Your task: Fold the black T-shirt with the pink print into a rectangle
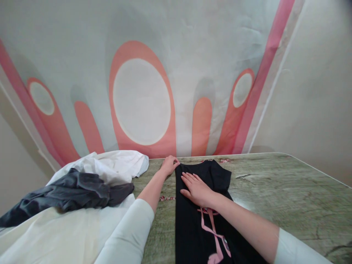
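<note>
A black T-shirt (189, 231) with a pink figure printed on it lies on the wood-patterned table, its collar end toward the far edge. One side of it makes a straight edge on the left, and a short sleeve shows at the upper right. My left hand (168, 166) is at the shirt's far left corner, fingers closed on the cloth there. My right hand (197, 190) rests flat on the upper part of the shirt, palm down and fingers stretched out. My right forearm covers part of the print.
On the left is a loose heap of clothes: a white garment (110, 165), a dark grey garment (82, 189) and a cream garment (63, 234). The table (275, 187) reaches to a wall with a printed pink and grey hanging (187, 47).
</note>
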